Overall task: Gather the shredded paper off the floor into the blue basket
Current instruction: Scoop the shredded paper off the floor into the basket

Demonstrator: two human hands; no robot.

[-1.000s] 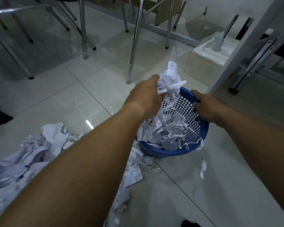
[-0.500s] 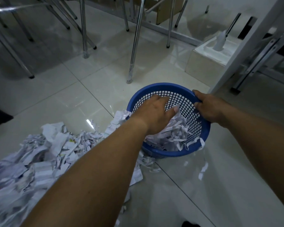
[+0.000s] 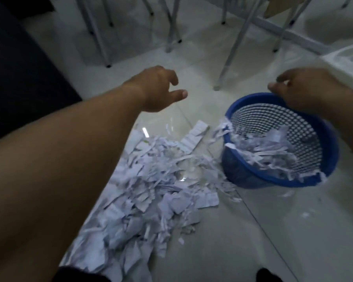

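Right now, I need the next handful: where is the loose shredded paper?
Head view: the shredded paper pile lies on the floor at lower centre, left of the blue basket, below the left hand.

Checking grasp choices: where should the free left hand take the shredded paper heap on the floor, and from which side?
Probably the thick middle of the paper heap, from above with the left hand spread wide: the strips lie loose and low, thinning toward the edges, so a side pinch would catch few.

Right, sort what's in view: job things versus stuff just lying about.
Job: floor paper; basket, part filled with shreds; left hand, empty; right hand, holding the basket rim.
Lying about: metal legs; dark mat.
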